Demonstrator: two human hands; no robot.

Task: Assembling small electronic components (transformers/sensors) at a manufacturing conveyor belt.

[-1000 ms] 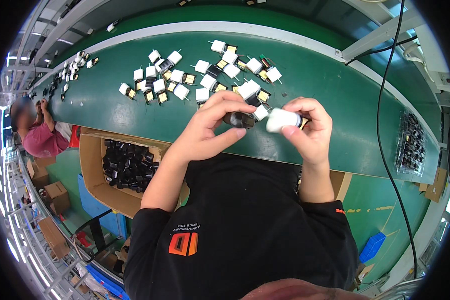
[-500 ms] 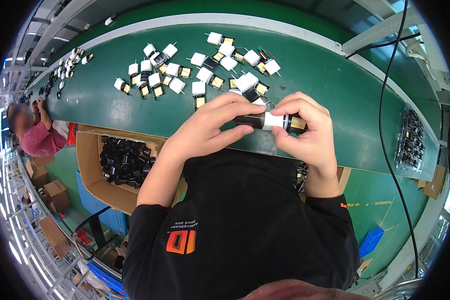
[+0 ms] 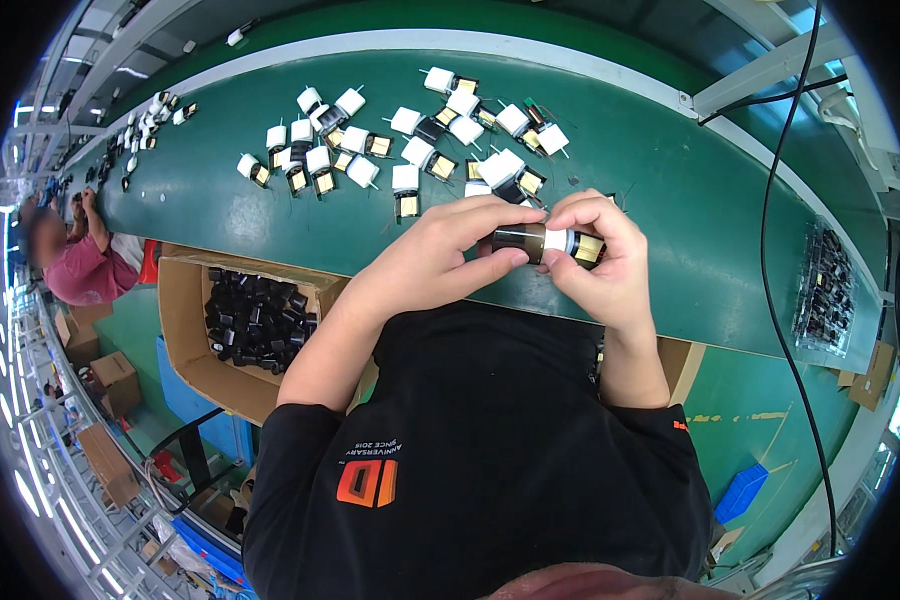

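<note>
both hands, left hand (image 3: 448,250) and right hand (image 3: 598,262), pinch one small part (image 3: 547,243) above the green belt (image 3: 270,215).

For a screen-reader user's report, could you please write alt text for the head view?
Both hands, left hand and right hand, hold a small dark part between them over a green bench. Many white and black parts lie scattered on the bench, and a cardboard box of black parts sits to the left.
</note>
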